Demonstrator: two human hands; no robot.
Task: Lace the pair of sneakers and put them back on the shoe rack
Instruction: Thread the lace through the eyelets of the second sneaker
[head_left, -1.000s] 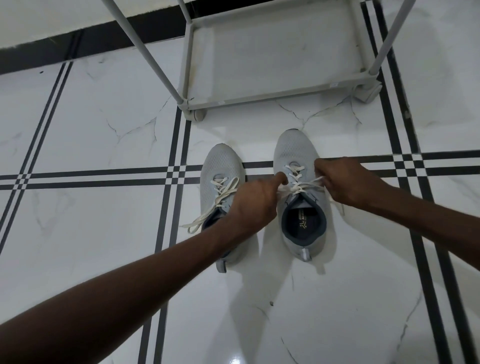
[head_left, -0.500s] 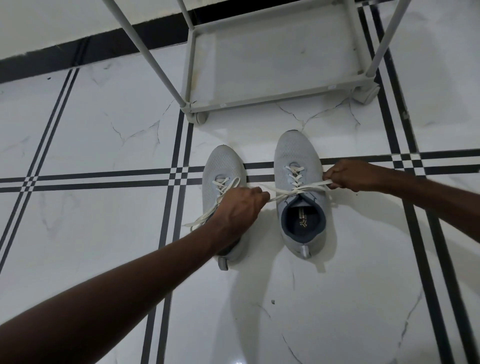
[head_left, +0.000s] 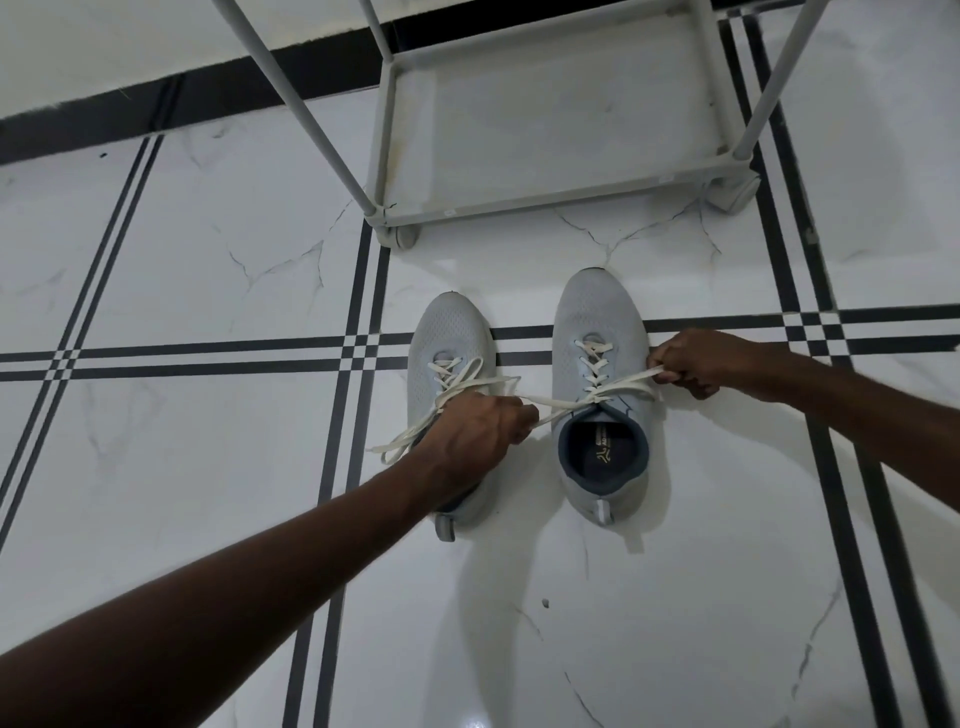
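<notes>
Two light grey sneakers stand side by side on the floor, toes pointing away from me. The right sneaker (head_left: 597, 322) has a cream lace (head_left: 592, 384) crossed through its eyelets, and both ends are stretched out sideways over its dark opening. My left hand (head_left: 475, 434) pinches the left end, covering the back half of the left sneaker (head_left: 449, 332). My right hand (head_left: 693, 361) pinches the right end just beside the shoe. The left sneaker's own lace (head_left: 410, 439) lies loose and trails off to its left.
A white shoe rack (head_left: 545, 200) on small wheels stands right behind the sneakers, its lowest shelf bare, its poles rising out of view. The floor is glossy white marble tile with black stripes; a black skirting runs along the wall at the back left.
Both hands have drawn apart, from touching over the right sneaker's tongue to either side of it, pulling the lace ends out taut. The sneakers have stayed in place.
</notes>
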